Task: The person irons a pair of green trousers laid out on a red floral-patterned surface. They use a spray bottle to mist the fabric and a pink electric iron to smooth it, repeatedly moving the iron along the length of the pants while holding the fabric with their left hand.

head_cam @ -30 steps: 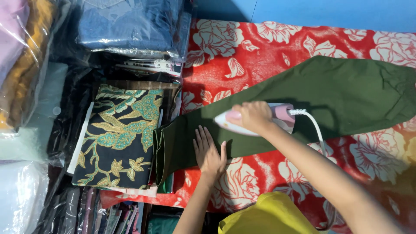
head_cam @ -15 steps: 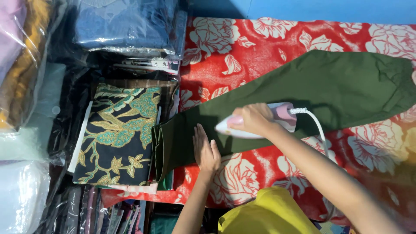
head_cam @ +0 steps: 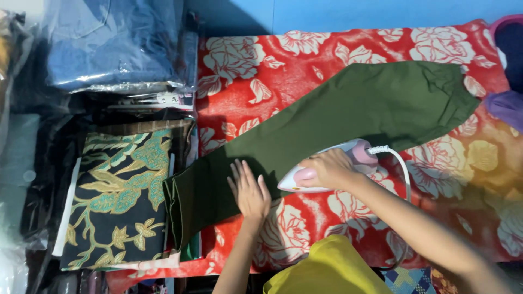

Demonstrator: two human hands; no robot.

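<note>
A long dark-green cloth garment (head_cam: 327, 130) lies spread diagonally across the bench, which is covered by a red sheet printed with pale roses (head_cam: 256, 81). The left hand (head_cam: 249, 190) rests flat on the narrow end, fingers spread, pinning the fabric taut. The right hand (head_cam: 327, 170), its grip wrapped around the handle, holds a white and pink electric iron (head_cam: 348, 160) on the garment's near edge, its white cord (head_cam: 400, 166) trailing clear.

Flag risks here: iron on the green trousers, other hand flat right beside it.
1. The left hand lies flat on the trousers close to the iron's tip; a burn seems possible.
2. The cord loops over the floral cloth by the right hand and could snag.
</note>
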